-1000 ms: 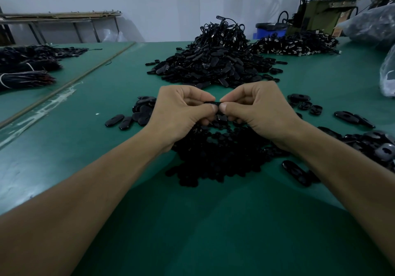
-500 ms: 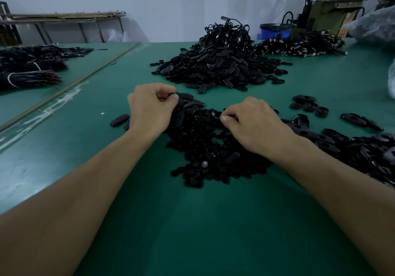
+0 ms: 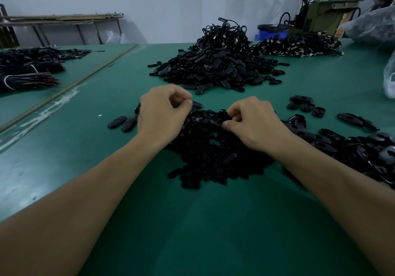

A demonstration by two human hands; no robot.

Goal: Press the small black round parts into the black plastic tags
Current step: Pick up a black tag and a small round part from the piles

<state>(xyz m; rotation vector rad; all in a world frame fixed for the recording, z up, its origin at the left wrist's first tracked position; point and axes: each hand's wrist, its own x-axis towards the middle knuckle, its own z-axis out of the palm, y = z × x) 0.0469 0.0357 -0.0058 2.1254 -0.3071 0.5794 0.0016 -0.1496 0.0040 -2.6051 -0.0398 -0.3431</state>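
Hovering both hands low over the pile of small round parts (image 3: 213, 158) mid green bench (image 3: 192, 222). Left hand (image 3: 162, 115) is sitting curled at the pile's far-left edge, thumb meeting forefinger, and honestly I can't tell if it's pinching anything. Right hand (image 3: 256, 126) is poking curled fingers into the parts, same deal, too dark to tell. Loose black tags (image 3: 361, 153) are lying just right of the pile, a bigger heap (image 3: 213, 70) sitting further back.
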